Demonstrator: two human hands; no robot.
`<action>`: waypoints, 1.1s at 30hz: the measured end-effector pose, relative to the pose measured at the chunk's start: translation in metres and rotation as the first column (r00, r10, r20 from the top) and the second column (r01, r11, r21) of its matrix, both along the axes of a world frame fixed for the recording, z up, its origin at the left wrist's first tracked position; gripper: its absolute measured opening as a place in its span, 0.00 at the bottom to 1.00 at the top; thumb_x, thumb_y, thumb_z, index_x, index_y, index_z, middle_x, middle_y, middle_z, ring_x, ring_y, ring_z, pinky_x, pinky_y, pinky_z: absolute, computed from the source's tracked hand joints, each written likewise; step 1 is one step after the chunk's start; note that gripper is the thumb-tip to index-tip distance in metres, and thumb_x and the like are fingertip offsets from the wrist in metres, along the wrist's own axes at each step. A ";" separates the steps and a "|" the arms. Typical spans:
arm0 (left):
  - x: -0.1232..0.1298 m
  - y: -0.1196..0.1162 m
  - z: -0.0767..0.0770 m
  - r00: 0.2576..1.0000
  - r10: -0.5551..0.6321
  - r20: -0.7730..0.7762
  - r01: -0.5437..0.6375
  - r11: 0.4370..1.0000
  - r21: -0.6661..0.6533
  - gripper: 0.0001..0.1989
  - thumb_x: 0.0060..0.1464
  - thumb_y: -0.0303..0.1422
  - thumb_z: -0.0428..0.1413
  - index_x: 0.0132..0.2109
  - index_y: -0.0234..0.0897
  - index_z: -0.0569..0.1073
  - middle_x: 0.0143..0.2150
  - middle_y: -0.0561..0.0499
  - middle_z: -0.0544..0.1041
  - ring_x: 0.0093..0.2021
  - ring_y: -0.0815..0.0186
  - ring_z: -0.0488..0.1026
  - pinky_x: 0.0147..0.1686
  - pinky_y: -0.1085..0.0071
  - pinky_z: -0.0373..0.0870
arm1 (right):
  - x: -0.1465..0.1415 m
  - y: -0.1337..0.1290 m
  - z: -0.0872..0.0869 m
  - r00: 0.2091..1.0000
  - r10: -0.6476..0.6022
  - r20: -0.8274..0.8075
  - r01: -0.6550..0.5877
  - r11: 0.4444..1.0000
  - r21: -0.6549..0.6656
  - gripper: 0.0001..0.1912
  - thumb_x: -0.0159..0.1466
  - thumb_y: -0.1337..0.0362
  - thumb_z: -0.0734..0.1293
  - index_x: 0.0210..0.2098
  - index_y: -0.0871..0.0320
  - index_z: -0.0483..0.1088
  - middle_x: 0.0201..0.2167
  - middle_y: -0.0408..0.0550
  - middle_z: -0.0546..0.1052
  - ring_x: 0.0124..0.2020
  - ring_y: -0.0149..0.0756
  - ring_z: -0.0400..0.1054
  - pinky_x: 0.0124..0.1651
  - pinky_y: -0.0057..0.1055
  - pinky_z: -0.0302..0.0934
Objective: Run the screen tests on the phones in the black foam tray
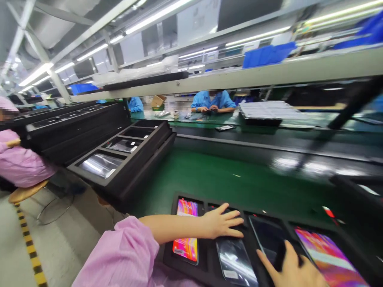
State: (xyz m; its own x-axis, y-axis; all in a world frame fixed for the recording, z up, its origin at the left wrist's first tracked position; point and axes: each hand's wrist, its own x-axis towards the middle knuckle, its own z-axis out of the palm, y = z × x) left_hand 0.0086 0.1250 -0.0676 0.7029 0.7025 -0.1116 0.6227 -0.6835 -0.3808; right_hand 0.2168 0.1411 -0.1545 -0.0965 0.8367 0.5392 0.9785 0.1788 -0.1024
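A black foam tray (206, 247) lies in front of me with several smartphones in its slots. My left hand (224, 223) is spread flat over the upper part of a dark-screened phone (236, 259) in the second slot. Beneath my left forearm, the leftmost phone (187, 247) shows a lit, colourful screen. My right hand (291, 267) is at the third slot, thumb and forefinger apart over the lower part of a dark phone (267, 235); its other fingers are partly hidden. On the far right, another phone (329, 259) has a bright pink and orange screen.
Stacked black foam trays (131, 159) holding phones stand on the left of the green bench (194, 171). More dark trays (359, 195) sit at the right edge. Across the bench a person in blue (213, 101) works near white stacked trays (266, 109). A person in pink (24, 159) sits far left.
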 end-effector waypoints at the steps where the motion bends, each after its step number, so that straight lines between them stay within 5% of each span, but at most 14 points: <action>1: 0.000 0.002 -0.001 1.000 -0.006 0.008 0.006 1.000 -0.019 0.26 0.52 0.26 0.48 0.58 0.47 0.62 0.64 0.49 0.58 0.64 0.60 0.51 0.60 0.54 0.50 | -0.001 -0.002 0.007 0.999 -0.019 0.028 0.020 0.998 -0.058 0.36 0.59 0.48 0.50 0.57 0.68 0.58 0.32 0.70 0.70 0.29 0.58 0.66 0.29 0.44 0.56; 4: -0.001 0.009 -0.003 0.999 -0.012 0.039 0.015 0.996 -0.085 0.29 0.49 0.30 0.53 0.60 0.42 0.60 0.65 0.43 0.56 0.65 0.54 0.49 0.59 0.50 0.50 | -0.005 -0.003 0.024 0.999 -0.028 0.029 0.034 0.971 -0.238 0.29 0.60 0.53 0.58 0.54 0.68 0.60 0.41 0.68 0.70 0.37 0.54 0.68 0.36 0.40 0.57; 8: 0.000 0.017 -0.004 0.999 0.012 0.043 -0.004 0.987 -0.161 0.37 0.40 0.27 0.58 0.60 0.32 0.57 0.65 0.33 0.52 0.65 0.46 0.47 0.58 0.45 0.48 | -0.007 0.000 0.032 0.996 -0.064 -0.062 0.040 0.945 -0.324 0.33 0.56 0.58 0.65 0.57 0.64 0.55 0.47 0.63 0.68 0.47 0.52 0.63 0.44 0.40 0.56; 16: 0.009 0.022 0.003 0.999 0.019 0.029 -0.012 0.974 -0.228 0.39 0.34 0.23 0.61 0.57 0.36 0.60 0.65 0.35 0.53 0.66 0.48 0.44 0.60 0.47 0.42 | -0.008 -0.001 0.035 0.984 -0.066 -0.164 0.013 0.952 -0.307 0.29 0.54 0.59 0.67 0.53 0.64 0.59 0.44 0.60 0.68 0.45 0.49 0.62 0.45 0.40 0.55; 23: 0.013 0.021 -0.003 0.999 0.013 0.049 -0.003 0.978 -0.207 0.30 0.41 0.19 0.56 0.54 0.39 0.65 0.63 0.39 0.59 0.64 0.52 0.51 0.61 0.51 0.45 | -0.010 -0.003 0.039 0.988 -0.078 -0.135 0.026 0.938 -0.346 0.34 0.55 0.58 0.68 0.57 0.67 0.56 0.47 0.62 0.67 0.46 0.50 0.61 0.46 0.40 0.55; 29: 0.000 0.014 -0.007 0.995 0.051 0.085 -0.036 0.985 -0.171 0.39 0.41 0.15 0.51 0.61 0.41 0.56 0.64 0.38 0.55 0.65 0.50 0.48 0.60 0.48 0.46 | -0.007 -0.005 0.036 0.991 -0.060 -0.117 0.016 0.939 -0.344 0.38 0.57 0.53 0.66 0.60 0.68 0.53 0.51 0.65 0.66 0.48 0.51 0.61 0.48 0.42 0.55; 33: -0.009 0.014 -0.009 0.990 0.079 0.115 -0.060 0.985 -0.159 0.42 0.41 0.13 0.47 0.63 0.45 0.51 0.66 0.39 0.52 0.65 0.51 0.46 0.60 0.49 0.47 | -0.005 -0.004 0.030 0.987 -0.048 -0.151 0.001 0.956 -0.295 0.31 0.63 0.51 0.58 0.58 0.67 0.56 0.51 0.65 0.67 0.48 0.50 0.62 0.48 0.43 0.56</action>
State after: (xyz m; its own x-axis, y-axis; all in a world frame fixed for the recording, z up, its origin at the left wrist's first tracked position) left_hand 0.0001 0.1388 -0.0761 0.6676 0.7312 -0.1404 0.7058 -0.6815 -0.1931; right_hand 0.2120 0.1368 -0.1240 -0.0087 0.9610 0.2765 0.9503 0.0941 -0.2969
